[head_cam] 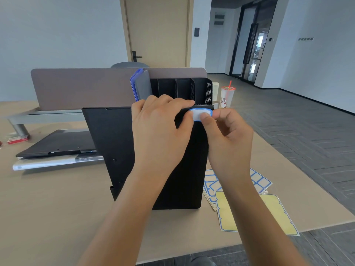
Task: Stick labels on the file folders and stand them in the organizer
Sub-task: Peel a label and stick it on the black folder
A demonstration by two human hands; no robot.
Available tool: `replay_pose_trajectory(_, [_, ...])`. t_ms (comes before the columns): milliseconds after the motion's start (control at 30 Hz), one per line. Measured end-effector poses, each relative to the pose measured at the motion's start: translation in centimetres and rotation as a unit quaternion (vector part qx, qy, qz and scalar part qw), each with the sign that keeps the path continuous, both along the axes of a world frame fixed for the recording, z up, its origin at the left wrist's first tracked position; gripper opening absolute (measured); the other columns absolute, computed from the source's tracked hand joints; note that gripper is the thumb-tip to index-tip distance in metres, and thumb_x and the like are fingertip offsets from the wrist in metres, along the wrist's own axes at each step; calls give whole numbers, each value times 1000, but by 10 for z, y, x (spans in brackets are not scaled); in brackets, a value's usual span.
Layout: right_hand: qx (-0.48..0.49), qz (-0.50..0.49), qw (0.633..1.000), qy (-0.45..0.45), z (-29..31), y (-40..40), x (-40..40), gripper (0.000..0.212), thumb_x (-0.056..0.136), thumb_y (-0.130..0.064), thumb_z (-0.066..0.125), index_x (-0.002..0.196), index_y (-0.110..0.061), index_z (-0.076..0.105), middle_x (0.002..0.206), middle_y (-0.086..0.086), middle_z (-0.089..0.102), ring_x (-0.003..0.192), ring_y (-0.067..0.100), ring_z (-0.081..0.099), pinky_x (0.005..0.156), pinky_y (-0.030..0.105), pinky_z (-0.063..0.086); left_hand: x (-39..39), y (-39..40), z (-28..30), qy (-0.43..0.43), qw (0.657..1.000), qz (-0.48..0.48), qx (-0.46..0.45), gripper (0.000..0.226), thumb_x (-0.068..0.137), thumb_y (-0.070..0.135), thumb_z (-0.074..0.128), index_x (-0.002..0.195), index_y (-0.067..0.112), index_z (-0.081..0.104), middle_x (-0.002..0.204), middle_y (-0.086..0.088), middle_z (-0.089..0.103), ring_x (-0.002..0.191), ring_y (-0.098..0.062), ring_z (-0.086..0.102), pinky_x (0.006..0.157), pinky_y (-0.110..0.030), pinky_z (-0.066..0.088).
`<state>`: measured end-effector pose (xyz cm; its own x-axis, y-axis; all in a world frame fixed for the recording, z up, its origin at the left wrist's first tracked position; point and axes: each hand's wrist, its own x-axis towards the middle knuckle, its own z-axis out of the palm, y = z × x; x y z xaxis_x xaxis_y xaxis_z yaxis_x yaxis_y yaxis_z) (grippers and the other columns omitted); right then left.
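1 view only, head-worn wide-angle, looking forward and down from above and behind both forearms. Close in: left hand (159,129) and right hand (228,137) sit mid-frame. Beyond the hands a door (157,31) and corridor; edges bend. No 2nd view to overlap.

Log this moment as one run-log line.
step: labelling | left hand: holds black folder upright | right hand: pinches label on spine top | organizer: one folder inside

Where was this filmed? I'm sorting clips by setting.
Most likely an office. A desk with a partition screen carries a black mesh file organizer and sheets of labels, and behind it are a door with a card reader and glass doors onto a corridor.
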<state>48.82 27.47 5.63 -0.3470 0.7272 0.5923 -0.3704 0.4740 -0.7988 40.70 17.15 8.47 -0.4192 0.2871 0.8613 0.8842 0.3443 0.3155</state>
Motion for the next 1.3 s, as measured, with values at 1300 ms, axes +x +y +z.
replay_pose_trajectory(1300, [31, -63, 997, -23, -3, -2, -4, 12, 99, -23, 72, 89, -24, 66, 66, -13, 59, 55, 6, 53, 58, 11, 37, -2, 2, -1, 11, 1000, 0, 5, 17, 95, 34, 64, 108, 32, 74, 90, 14, 69, 88, -11, 57, 90, -27, 27])
